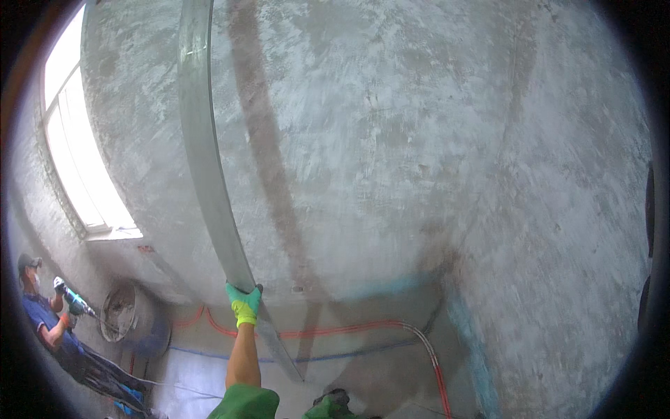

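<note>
A long grey metal straightedge (206,164) runs from the top of the view down past the wall to a lower tip above or on the floor; I cannot tell which. My left hand (244,302), in a green and yellow glove, is closed around its lower part, with the arm stretched forward in a green sleeve. Behind the bar stands a patchy grey plastered wall (377,153) with a darker brownish stripe (262,126). My right hand does not show. At the lower edge, some green cloth and a dark shape (335,399) are too unclear to name.
Red pipe (349,328) and a blue line (328,356) run along the floor by the wall. At lower left a co-worker (52,328) holds a power mixer (75,299) at a large tub (129,311). A cable trails nearby. A bright window (84,146) lies at left.
</note>
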A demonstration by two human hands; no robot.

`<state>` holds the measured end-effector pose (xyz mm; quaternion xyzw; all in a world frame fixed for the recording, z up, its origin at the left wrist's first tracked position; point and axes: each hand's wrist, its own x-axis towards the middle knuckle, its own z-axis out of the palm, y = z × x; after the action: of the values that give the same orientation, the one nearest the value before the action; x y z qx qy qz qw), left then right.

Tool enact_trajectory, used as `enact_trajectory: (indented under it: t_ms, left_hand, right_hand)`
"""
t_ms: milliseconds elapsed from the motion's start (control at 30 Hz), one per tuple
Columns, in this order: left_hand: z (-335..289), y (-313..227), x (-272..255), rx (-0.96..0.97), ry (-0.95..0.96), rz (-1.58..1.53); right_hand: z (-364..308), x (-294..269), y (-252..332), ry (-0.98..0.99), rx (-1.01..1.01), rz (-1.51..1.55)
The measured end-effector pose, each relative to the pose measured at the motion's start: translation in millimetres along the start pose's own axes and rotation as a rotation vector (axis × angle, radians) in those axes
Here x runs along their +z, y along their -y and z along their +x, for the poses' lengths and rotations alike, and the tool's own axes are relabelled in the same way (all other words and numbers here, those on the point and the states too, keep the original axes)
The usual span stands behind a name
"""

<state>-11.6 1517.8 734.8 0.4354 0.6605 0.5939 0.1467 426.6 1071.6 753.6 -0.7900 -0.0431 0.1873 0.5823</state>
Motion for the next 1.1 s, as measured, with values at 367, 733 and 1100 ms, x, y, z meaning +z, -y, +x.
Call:
enact_trajectory:
  t_ms: [367,733,1100]
  left_hand:
    - [56.0,80.9,21.3,-0.103,0.151,0.17]
    - [-103.4,132.3,47.0,-0.332,1.238,0.979]
    - [-449.3,-59.9,73.2,-1.168,2.206,-0.104]
  right_hand:
    - [-62.2,44.6,18.3,-0.113,0.117,0.117]
    - [-154.5,15.8,1.7,-0.268,0.107,0.52]
    - [-264.3,-130.0,-82.6,-0.258,0.039,1.038]
